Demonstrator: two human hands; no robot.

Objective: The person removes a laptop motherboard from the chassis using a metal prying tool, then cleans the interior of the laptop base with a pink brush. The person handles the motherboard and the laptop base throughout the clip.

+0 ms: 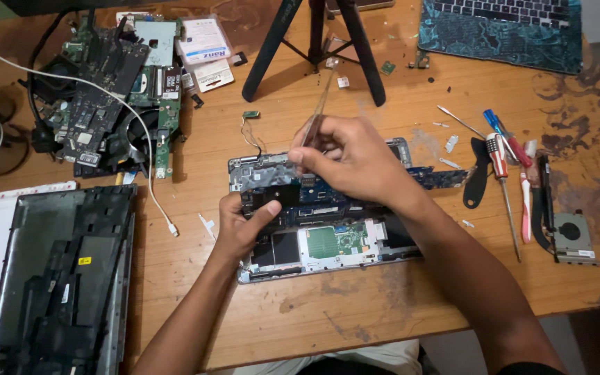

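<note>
Head view: tweezers [321, 104] in right hand [352, 163], long axis upward-tilted.

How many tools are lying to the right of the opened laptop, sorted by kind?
Screwdrivers: 2, one red-and-white, one blue-and-red
Toothbrush: 1
Black pry tool: 1
Total: 4

The right hand holds tweezers over the opened laptop, and the left hand steadies it.
</note>
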